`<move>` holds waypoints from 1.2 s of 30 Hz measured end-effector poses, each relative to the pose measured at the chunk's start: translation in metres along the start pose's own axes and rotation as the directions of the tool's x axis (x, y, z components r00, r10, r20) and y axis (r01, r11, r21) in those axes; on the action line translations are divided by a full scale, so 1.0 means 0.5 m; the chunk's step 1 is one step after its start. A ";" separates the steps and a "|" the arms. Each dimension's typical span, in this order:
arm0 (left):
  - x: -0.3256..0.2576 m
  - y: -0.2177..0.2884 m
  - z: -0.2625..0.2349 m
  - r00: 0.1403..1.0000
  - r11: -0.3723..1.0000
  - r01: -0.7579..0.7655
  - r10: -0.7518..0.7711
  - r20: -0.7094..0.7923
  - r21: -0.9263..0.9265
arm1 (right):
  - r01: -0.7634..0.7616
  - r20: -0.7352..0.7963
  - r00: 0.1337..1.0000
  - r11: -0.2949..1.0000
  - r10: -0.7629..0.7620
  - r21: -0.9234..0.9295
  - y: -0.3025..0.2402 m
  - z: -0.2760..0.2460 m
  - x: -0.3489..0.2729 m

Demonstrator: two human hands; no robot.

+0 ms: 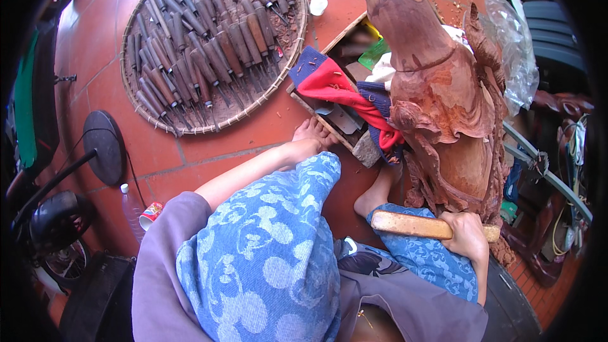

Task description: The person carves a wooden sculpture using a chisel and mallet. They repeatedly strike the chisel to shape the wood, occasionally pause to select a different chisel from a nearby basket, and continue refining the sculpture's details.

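Observation:
My right hand (467, 233) grips a pale wooden mallet (408, 224) and holds it level against the foot of a tall reddish wood carving (437, 88) on my right. My left arm stretches forward over my blue-patterned knee. My left hand (312, 133) rests on the tile floor at the edge of a shallow wooden box (347, 138), fingers spread, with nothing seen in it. A red and blue cloth (332, 83) lies across the box and against the carving. My bare foot (379, 194) sits by the carving's base.
A round woven tray (288, 63) holding several wood-handled chisels (209, 44) lies on the red tiles ahead to the left. A black fan base (104, 145), a plastic bottle (130, 210) and a can (151, 214) stand at the left. A clear plastic bag (514, 44) sits at the right.

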State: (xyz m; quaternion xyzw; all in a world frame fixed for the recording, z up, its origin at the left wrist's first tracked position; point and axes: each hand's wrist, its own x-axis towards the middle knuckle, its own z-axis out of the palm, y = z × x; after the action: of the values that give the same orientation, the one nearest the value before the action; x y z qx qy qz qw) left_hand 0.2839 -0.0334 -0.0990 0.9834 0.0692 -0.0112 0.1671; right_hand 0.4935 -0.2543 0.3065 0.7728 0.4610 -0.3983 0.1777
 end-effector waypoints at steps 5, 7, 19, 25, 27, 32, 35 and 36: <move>-0.010 -0.010 0.033 1.000 0.983 -0.007 0.012 -0.028 0.185 | 0.005 -0.001 1.000 1.000 -0.005 0.001 -0.003 -0.003 0.002; -0.009 -0.008 0.003 0.996 0.984 -0.030 0.043 -0.072 0.173 | -0.008 0.002 1.000 1.000 0.008 0.009 -0.003 -0.002 -0.001; -0.016 -0.006 -0.052 1.000 0.998 -0.001 0.001 0.003 0.068 | 0.007 0.009 1.000 1.000 -0.007 0.013 -0.005 -0.007 0.001; -0.008 -0.011 -0.103 0.986 0.992 -0.031 0.051 0.157 -0.125 | -0.003 0.023 1.000 1.000 0.003 0.015 -0.004 -0.004 0.003; 0.024 -0.031 -0.216 0.864 0.947 -0.042 0.195 0.465 -0.320 | -0.018 0.011 1.000 0.999 0.018 0.029 -0.005 -0.003 -0.005; 0.011 -0.026 -0.210 0.889 0.983 0.013 0.073 0.453 -0.185 | 0.007 0.026 1.000 1.000 -0.008 0.023 -0.010 -0.011 0.007; 0.016 -0.031 -0.233 0.820 0.943 0.048 0.151 0.552 -0.330 | -0.002 0.028 1.000 1.000 0.001 0.023 -0.010 -0.010 0.004; 0.019 -0.034 -0.247 0.789 0.926 0.073 0.172 0.589 -0.369 | 0.000 0.024 1.000 1.000 -0.001 0.024 -0.009 -0.009 0.004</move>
State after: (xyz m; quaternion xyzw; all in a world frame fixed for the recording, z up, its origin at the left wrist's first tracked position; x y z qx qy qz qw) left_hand 0.2909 0.0245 0.0113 0.8777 -0.0141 -0.3110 0.3644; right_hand 0.4923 -0.2479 0.3082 0.7699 0.4541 -0.4132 0.1740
